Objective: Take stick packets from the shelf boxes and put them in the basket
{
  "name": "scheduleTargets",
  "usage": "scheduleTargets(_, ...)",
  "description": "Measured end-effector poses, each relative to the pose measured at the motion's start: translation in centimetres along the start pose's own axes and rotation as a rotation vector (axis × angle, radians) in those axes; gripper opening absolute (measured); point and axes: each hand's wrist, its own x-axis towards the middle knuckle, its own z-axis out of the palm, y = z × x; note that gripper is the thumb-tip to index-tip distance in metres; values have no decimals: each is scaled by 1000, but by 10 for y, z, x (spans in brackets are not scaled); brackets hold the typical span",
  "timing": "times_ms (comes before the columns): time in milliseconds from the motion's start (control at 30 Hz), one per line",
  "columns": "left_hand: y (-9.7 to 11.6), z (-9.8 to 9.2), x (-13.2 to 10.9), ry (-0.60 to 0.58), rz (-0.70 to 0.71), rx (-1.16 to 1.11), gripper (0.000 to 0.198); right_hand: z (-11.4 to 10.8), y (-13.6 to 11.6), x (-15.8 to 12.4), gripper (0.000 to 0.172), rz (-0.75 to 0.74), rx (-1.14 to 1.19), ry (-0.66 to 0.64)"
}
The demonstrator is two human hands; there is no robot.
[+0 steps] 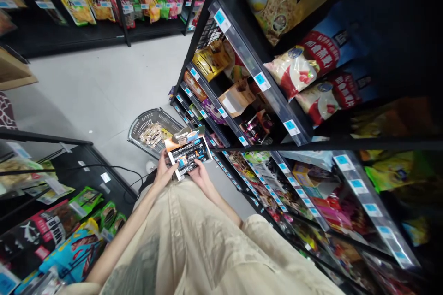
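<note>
Close to my waist I have an open display box (180,176) with a raised back flap that carries a cup picture. Dark sachets (194,153) with blue and orange print lie inside it. My left hand (165,171) grips the box's left side, its thumb over the near edge. At the lower right of the box, my right hand (201,174) has its thumb on the sachets and its other fingers hidden below. Past the box, a grey shopping basket (135,122) on the floor contains several pale, slim packets (152,133).
Shelves with price tags (262,81) rise close on my right, holding oatmeal bags (300,71) and boxes. A low rack of snack bags (86,200) stands on the left, a black cable (114,166) beside it. Grey floor (104,73) runs to snack shelves (83,39) at the back.
</note>
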Motion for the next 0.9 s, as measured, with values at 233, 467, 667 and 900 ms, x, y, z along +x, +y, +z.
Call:
scheduleTargets(233,-5,30,6,-46,-120,83,92,-25,-24,11,30,63,-21,24)
scheduleTargets(467,-45,61,8,-35,-273,-68,100,-88,-24,35,25,122,-47,69)
scheduleTargets(667,-106,84,33,-3,-400,-79,104,-152,-33,89,24,137,-132,126)
scheduleTargets(900,-168,115,82,-13,-480,-94,105,-217,-42,163,21,218,-166,118)
